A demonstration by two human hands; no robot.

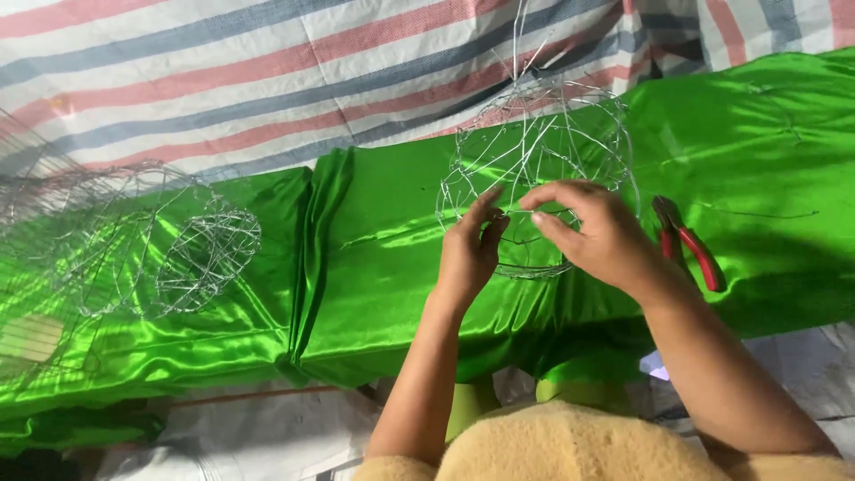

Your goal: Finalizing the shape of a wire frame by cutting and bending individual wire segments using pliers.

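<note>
A round cage-like frame of thin silver wire (534,151) stands on shiny green satin cloth (383,267). My left hand (469,254) pinches a wire on the frame's near side, fingers closed on it. My right hand (597,232) grips the same part of the frame from the right, thumb and fingers pressed on the wire. The two hands almost touch at the frame's lower front. A long loose wire end sticks up from the frame's top.
Red-handled pliers (690,242) lie on the cloth just right of my right hand. Other finished wire frames (160,240) sit at the left on the cloth. A red, blue and white striped tarp (223,71) lies behind.
</note>
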